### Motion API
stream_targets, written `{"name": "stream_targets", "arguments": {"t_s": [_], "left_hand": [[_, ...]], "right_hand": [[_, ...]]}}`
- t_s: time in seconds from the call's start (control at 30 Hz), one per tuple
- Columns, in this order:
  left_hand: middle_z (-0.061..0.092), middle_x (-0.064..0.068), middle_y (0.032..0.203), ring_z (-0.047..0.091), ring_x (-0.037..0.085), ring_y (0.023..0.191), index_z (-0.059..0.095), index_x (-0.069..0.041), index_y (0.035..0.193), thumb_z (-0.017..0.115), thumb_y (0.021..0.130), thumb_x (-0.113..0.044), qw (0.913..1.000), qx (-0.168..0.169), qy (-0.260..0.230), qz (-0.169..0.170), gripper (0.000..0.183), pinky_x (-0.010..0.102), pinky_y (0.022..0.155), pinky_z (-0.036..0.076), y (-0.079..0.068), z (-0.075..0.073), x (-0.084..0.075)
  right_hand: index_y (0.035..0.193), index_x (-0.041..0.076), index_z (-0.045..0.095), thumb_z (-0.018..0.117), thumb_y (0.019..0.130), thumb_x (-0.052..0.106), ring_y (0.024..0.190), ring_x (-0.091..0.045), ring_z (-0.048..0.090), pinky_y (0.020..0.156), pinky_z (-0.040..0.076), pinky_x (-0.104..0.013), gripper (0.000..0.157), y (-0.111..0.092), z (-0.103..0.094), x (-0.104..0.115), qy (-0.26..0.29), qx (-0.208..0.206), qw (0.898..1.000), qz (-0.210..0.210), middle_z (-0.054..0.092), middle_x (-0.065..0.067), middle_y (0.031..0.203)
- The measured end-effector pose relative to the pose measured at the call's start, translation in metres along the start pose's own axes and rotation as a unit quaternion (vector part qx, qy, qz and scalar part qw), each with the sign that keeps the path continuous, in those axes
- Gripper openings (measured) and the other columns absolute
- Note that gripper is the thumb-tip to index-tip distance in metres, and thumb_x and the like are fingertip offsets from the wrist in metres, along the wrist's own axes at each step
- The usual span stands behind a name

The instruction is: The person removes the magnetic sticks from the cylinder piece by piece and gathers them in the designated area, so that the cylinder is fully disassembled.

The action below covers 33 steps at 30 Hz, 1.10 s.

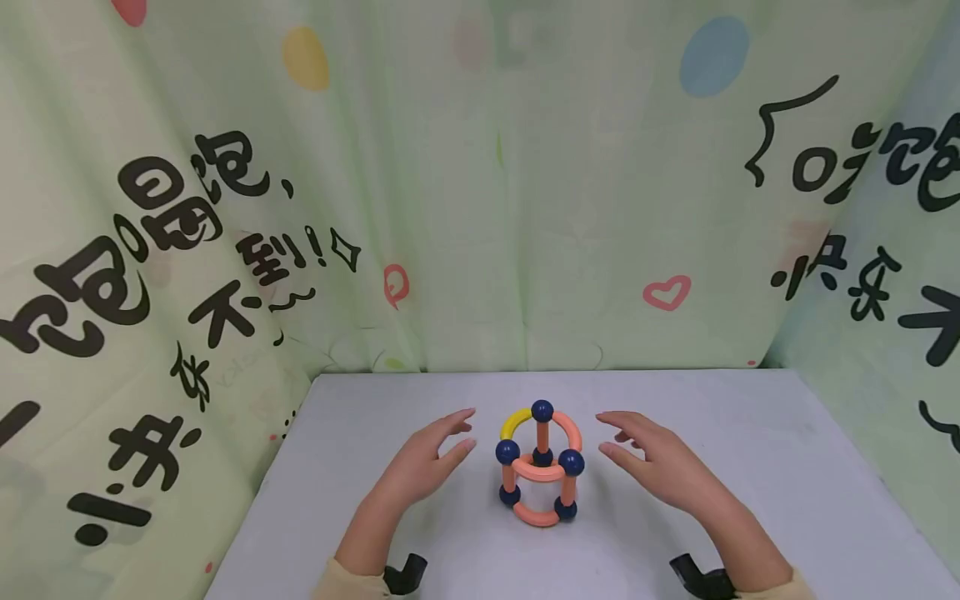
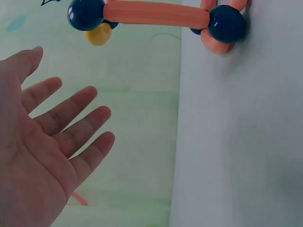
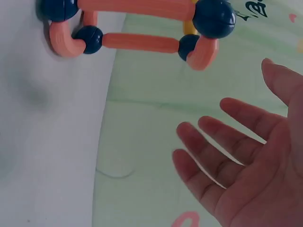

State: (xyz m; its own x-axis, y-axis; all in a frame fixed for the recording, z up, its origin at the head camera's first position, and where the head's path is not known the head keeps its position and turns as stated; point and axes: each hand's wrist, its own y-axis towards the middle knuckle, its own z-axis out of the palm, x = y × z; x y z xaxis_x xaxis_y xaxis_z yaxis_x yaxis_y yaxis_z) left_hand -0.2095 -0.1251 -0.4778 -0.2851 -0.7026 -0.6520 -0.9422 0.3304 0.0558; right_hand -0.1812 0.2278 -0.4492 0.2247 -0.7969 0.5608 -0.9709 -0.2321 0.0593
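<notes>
A small frame of magnetic rods and balls (image 1: 538, 473) stands upright on the white table. Dark blue balls (image 1: 507, 452) join its salmon rods, some straight and some curved, and one curved rod at the upper left is yellow (image 1: 513, 422). To its left hovers my left hand (image 1: 427, 458), fingers spread and apart from the frame. My right hand (image 1: 660, 458) is on the other side, likewise not touching it. Both wrist views show relaxed fingers with nothing in them; a salmon rod (image 2: 156, 13) spans the top in the left one, and another rod (image 3: 142, 42) shows in the right.
The white table (image 1: 637, 550) reaches back to a pale green curtain (image 1: 585, 208) with black lettering and coloured shapes. More curtain hangs along the left and right sides. A black strap piece (image 1: 406, 575) sits at the left wrist, and another (image 1: 701, 578) at the right.
</notes>
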Motion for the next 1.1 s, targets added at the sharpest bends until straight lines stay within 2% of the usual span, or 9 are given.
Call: {"name": "stream_targets", "arguments": {"t_s": [0.1,0.17,0.37,0.47,0.53,0.6,0.7,0.83,1.1], "left_hand": [[0.062,-0.002,0.136,0.056,0.023,0.128,0.040,-0.039,0.149,0.052,0.099,-0.050,0.9990,0.012,-0.039,0.017,0.052,0.049,0.103,0.049,0.005,0.009,-0.005],[0.060,-0.003,0.137,0.057,0.021,0.126,0.042,-0.041,0.147,0.053,0.099,-0.048,0.9977,0.014,-0.058,0.031,0.050,0.047,0.103,0.050,0.007,0.013,-0.009],[0.040,-0.006,0.154,0.050,0.021,0.135,0.053,-0.036,0.140,0.060,0.095,-0.049,0.9932,-0.013,-0.052,0.103,0.047,0.049,0.103,0.049,0.007,0.022,-0.022],[0.036,-0.009,0.156,0.047,0.021,0.138,0.057,-0.036,0.138,0.060,0.093,-0.052,0.9895,-0.004,-0.026,0.143,0.048,0.048,0.103,0.049,0.008,0.026,-0.028],[0.036,-0.010,0.156,0.051,0.017,0.133,0.058,-0.036,0.136,0.061,0.091,-0.054,0.9873,0.009,0.001,0.158,0.049,0.042,0.100,0.052,0.009,0.029,-0.032],[0.037,-0.010,0.155,0.057,0.014,0.126,0.059,-0.037,0.135,0.062,0.090,-0.054,0.9866,0.023,0.025,0.160,0.048,0.036,0.095,0.054,0.010,0.031,-0.034],[0.040,-0.009,0.153,0.061,0.011,0.115,0.062,-0.039,0.131,0.066,0.088,-0.052,0.9883,0.034,0.041,0.143,0.045,0.030,0.089,0.054,0.009,0.034,-0.037],[0.043,-0.008,0.151,0.061,0.013,0.117,0.068,-0.037,0.123,0.070,0.087,-0.048,0.9898,0.044,0.026,0.133,0.038,0.029,0.087,0.053,0.009,0.036,-0.038],[0.046,-0.008,0.148,0.058,0.012,0.121,0.071,-0.037,0.114,0.069,0.089,-0.044,0.9867,0.056,-0.029,0.150,0.026,0.028,0.092,0.052,0.009,0.042,-0.036]], "right_hand": [[0.137,0.024,0.056,0.059,0.093,0.056,0.098,-0.014,0.061,0.080,0.056,-0.032,0.056,0.001,0.004,0.008,0.039,-0.004,0.999,-0.025,0.059,-0.002,0.135],[0.135,0.026,0.058,0.065,0.093,0.048,0.091,-0.008,0.058,0.077,0.054,-0.025,0.048,0.002,0.008,0.012,0.066,0.001,0.997,-0.040,0.061,0.001,0.132],[0.135,0.029,0.057,0.071,0.091,0.035,0.084,-0.007,0.058,0.073,0.053,-0.024,0.047,0.006,0.017,0.019,0.113,0.055,0.988,-0.093,0.060,0.002,0.131],[0.134,0.027,0.058,0.073,0.090,0.029,0.084,-0.008,0.059,0.070,0.053,-0.024,0.046,0.009,0.021,0.019,0.117,0.075,0.983,-0.116,0.059,-0.001,0.135],[0.133,0.025,0.060,0.073,0.090,0.025,0.085,-0.009,0.059,0.069,0.053,-0.024,0.045,0.011,0.025,0.018,0.119,0.083,0.982,-0.122,0.058,-0.001,0.137],[0.132,0.024,0.061,0.074,0.090,0.023,0.087,-0.009,0.059,0.070,0.053,-0.025,0.044,0.013,0.028,0.016,0.123,0.087,0.980,-0.127,0.058,-0.003,0.138],[0.130,0.025,0.062,0.073,0.090,0.024,0.090,-0.008,0.059,0.072,0.053,-0.024,0.041,0.015,0.030,0.015,0.130,0.089,0.979,-0.128,0.058,-0.003,0.137],[0.127,0.024,0.064,0.072,0.091,0.024,0.092,-0.007,0.060,0.075,0.054,-0.023,0.037,0.015,0.031,0.016,0.140,0.085,0.978,-0.133,0.060,0.000,0.132],[0.122,0.017,0.065,0.072,0.091,0.023,0.090,-0.008,0.060,0.077,0.055,-0.024,0.032,0.014,0.034,0.015,0.141,0.081,0.977,-0.138,0.062,0.006,0.116]]}}
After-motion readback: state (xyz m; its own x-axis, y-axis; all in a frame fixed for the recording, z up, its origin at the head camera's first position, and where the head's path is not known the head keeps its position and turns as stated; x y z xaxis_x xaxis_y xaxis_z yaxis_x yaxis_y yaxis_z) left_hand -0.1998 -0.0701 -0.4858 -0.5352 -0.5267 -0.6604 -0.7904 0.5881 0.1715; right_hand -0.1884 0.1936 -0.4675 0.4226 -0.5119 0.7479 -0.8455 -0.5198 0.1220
